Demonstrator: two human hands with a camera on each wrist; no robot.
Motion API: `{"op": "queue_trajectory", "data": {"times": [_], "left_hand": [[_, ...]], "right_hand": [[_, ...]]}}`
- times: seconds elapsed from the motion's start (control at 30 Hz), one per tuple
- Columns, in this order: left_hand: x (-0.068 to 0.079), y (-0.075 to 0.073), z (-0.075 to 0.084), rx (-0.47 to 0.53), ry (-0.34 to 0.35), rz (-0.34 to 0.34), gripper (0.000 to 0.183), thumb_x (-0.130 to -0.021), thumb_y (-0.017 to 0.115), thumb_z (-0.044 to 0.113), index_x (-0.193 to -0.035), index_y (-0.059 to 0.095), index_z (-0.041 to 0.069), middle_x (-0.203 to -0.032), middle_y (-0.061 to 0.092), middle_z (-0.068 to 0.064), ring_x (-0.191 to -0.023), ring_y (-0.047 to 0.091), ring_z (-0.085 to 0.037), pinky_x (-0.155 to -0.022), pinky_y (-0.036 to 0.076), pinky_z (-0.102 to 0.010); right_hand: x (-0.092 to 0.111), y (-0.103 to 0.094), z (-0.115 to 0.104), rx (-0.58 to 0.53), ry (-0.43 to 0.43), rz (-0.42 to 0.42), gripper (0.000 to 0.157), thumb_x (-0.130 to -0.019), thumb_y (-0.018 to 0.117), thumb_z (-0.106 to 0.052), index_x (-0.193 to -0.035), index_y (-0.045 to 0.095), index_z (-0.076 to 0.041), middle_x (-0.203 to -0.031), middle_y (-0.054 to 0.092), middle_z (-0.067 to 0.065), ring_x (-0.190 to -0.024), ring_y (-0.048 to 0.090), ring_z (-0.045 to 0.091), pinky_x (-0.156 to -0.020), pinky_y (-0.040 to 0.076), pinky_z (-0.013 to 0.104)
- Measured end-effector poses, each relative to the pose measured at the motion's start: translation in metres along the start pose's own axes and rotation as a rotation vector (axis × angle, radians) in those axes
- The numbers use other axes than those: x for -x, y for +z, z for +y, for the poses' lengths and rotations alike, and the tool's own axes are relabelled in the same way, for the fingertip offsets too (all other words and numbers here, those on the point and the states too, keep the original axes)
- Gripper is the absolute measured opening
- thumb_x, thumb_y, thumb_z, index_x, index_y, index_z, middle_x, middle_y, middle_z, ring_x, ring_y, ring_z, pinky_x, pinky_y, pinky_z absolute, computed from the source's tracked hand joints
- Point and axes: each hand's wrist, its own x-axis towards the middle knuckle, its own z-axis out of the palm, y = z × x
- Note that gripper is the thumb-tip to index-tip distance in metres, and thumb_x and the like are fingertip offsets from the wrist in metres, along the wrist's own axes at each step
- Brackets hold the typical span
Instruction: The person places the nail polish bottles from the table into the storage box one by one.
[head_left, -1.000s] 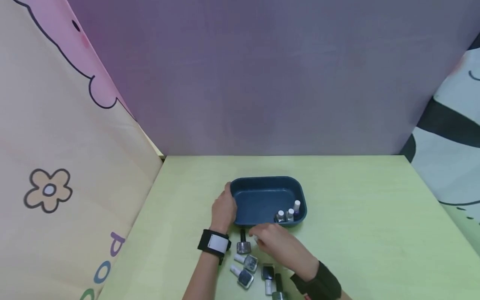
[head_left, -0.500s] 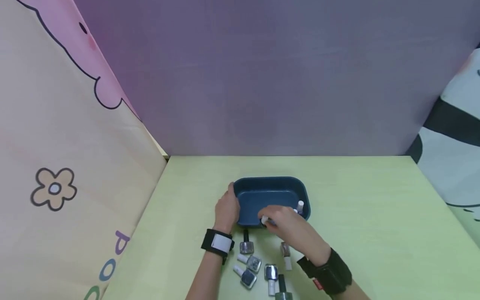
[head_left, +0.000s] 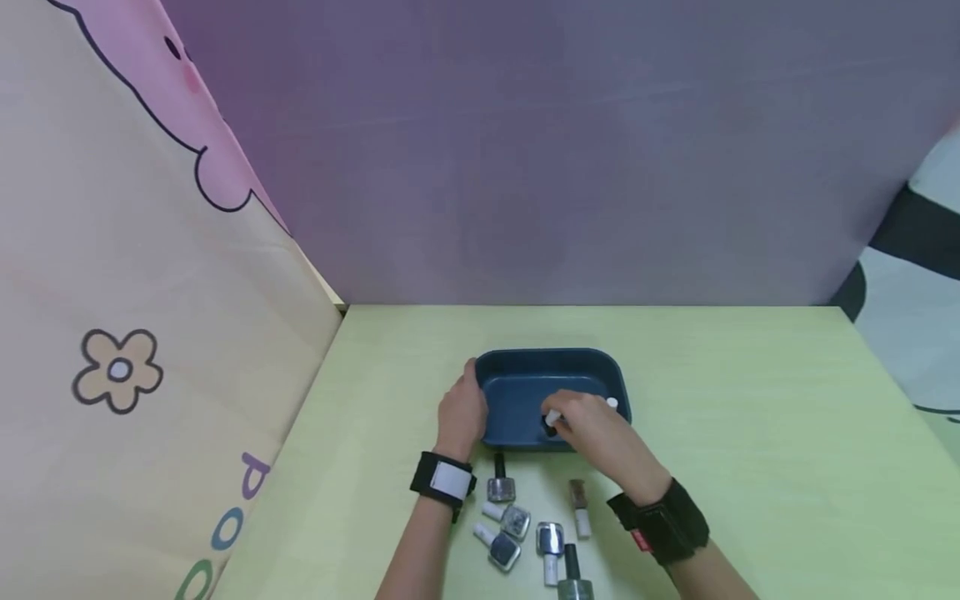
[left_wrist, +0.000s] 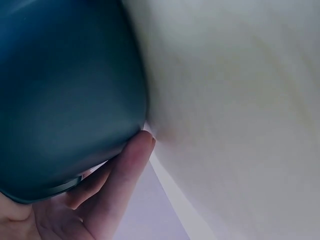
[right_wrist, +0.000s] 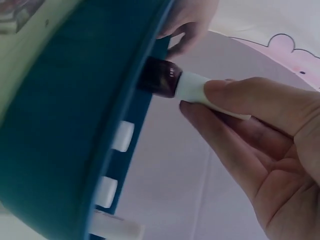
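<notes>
A dark blue rectangular tray [head_left: 513, 396] stands on the table, its left end gripped by my left hand [head_left: 460, 414]. The left wrist view shows fingers [left_wrist: 125, 180] bent under the tray's edge. Over the tray's front right part, my right hand [head_left: 603, 432] pinches a nail polish bottle [right_wrist: 161, 77] by its white cap between thumb and fingers. The bottle is dark and tilted, partly behind the tray's rim in the right wrist view. Several white-capped bottles stand inside along the near wall, one white cap [right_wrist: 123, 136] among them; my right hand mostly hides them in the head view.
In front of the tray lie or stand more nail polish bottles: a black-capped one [head_left: 501, 488], a brownish one [head_left: 578, 496], a silvery one [head_left: 550, 540], a dark one [head_left: 504, 551] and others. A purple backdrop [head_left: 555, 167] rises behind the table [head_left: 750, 433].
My right hand has moved forward from in front of the tray to over its inside, carrying the white-capped bottle. The brownish bottle on the table is now uncovered. My left hand keeps its grip.
</notes>
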Motion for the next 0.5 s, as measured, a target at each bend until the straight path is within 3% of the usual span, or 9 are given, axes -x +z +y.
{"op": "queue_trajectory", "data": {"times": [0.5], "left_hand": [[0.0,-0.002,0.002,0.0,-0.014,-0.008,0.048,-0.093,0.042,0.015,-0.14,0.033,0.009,-0.101,0.063,-0.013,-0.068,0.06,-0.025,-0.056,0.045,-0.036]], "right_hand": [[-0.001,0.018,0.014,0.047,0.048,-0.079,0.016,-0.076,0.067,-0.003,-0.091,0.066,-0.008,-0.085,0.062,0.002,-0.074,0.058,0.012,-0.063,0.045,0.022]]}}
